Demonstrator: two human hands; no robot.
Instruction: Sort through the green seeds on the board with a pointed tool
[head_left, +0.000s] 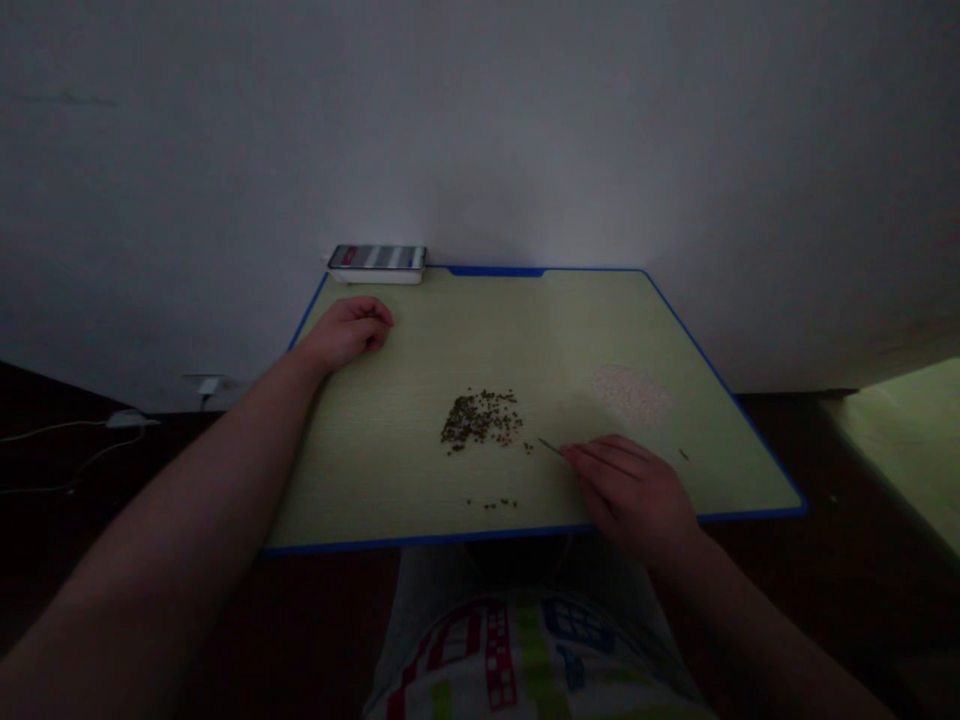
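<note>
My right hand [634,490] rests near the front edge of a pale green table [420,360] with a blue rim. Its fingers are pinched on a thin stick or tweezers [550,447] whose tip points left toward a heap of small dark green beans [480,418]. A few loose beans [491,503] lie in front of the heap. A patch of pale grains [630,393] sits to the right, just beyond my right hand. My left hand [349,330] lies at the far left corner of the table, fingers curled under, holding nothing I can see.
A phone [377,259] with a lit screen lies on a white block at the table's back left corner, against the wall. A charger and cables [127,420] lie on the dark floor to the left. Another green surface [907,440] shows at the right edge.
</note>
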